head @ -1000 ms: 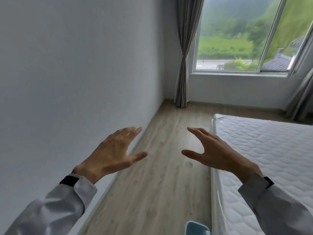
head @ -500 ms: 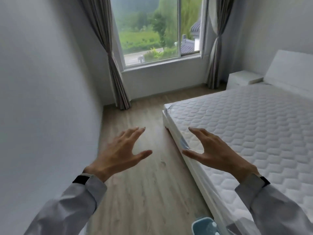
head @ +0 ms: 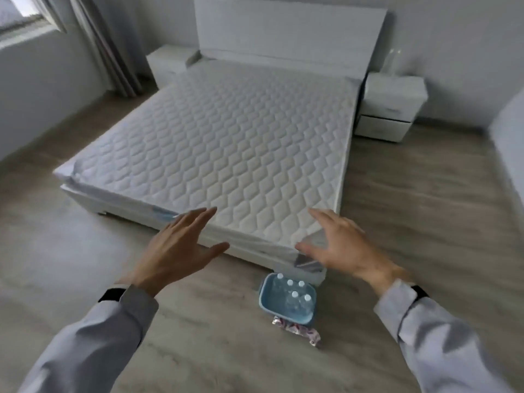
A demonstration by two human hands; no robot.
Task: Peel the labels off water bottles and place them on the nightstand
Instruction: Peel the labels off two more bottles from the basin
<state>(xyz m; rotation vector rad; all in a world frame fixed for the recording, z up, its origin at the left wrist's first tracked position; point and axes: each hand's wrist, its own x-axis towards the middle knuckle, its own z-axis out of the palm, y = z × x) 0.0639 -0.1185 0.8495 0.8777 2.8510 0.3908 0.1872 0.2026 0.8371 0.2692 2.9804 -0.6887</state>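
Down on the floor (head: 425, 222) at the bed's (head: 226, 137) corner, your water bottles (head: 295, 296) stand in a blue tub (head: 283, 317). Your left hand (head: 175, 251) and right hand (head: 343, 245) hover empty, fingers (head: 195, 219) spread. Likely light and slippery; grip mid-body.

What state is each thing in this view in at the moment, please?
Left hand, open, holding nothing.
Right hand, open, holding nothing.
Water bottles, upright, capped, in the basin.
Blue basin, on the floor at the bed's foot.
Crumpled wrapper, on the floor beside the basin.
Right-side nightstand, drawers shut.
Mattress, bare, plastic-wrapped.
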